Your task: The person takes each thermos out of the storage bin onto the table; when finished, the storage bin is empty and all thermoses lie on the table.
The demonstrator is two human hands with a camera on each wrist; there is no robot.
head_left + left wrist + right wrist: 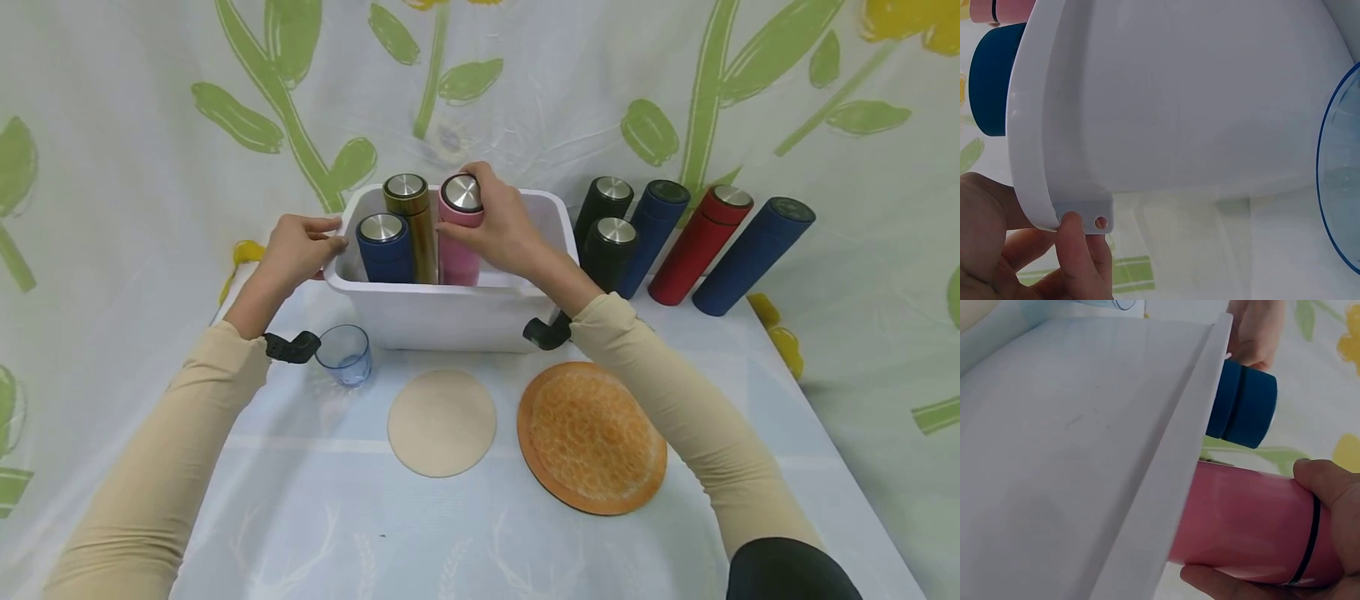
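A white plastic bin (457, 321) stands at the back of the table. My left hand (296, 248) grips its left end; in the left wrist view the fingers pinch a small tab (1085, 214) under the rim. My right hand (504, 223) holds a pink thermos bottle (459, 254) near its steel-topped lid, and the bottle's lower part is hidden inside the bin. To its left, a short blue thermos (388, 257) and a taller gold thermos (422, 229) stand in the bin. The right wrist view shows the pink bottle rising past the rim (1166, 450).
Right of the bin stand two dark green thermoses (603, 200), two blue ones (757, 254) and a red one (701, 243). A clear blue glass (345, 357) is close before the bin. Nearer lie a beige round mat (442, 423) and an orange-brown round mat (592, 437).
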